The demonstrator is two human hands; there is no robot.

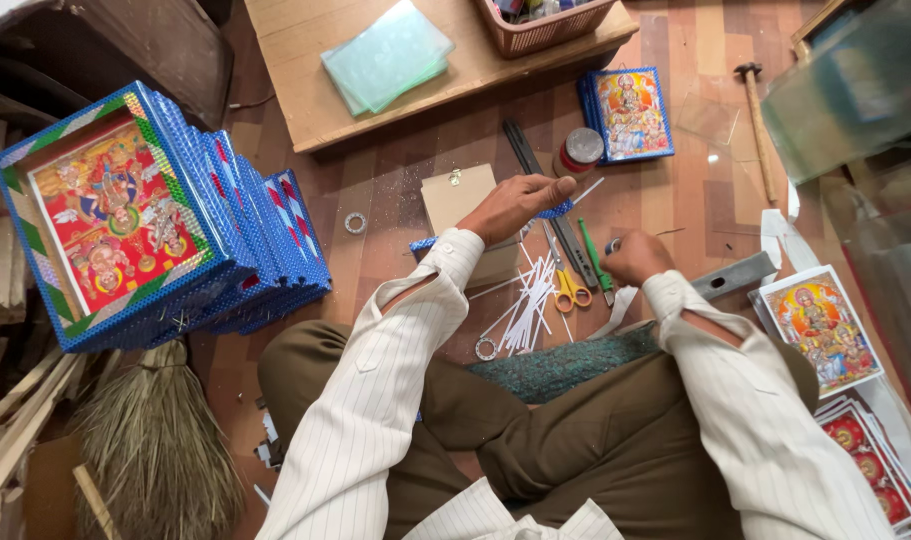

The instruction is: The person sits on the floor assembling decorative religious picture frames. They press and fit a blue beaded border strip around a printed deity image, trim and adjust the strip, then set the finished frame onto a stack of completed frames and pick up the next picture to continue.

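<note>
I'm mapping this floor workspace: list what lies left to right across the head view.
Straw broom → stack of blue-bordered framed pictures → small metal ring → left hand → orange-handled scissors → right hand → wooden-handled hammer → loose unframed print.

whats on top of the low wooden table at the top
On the low wooden table lie stacked pale green glass sheets and a pink basket. The basket's contents are mostly cut off by the frame edge.
</note>
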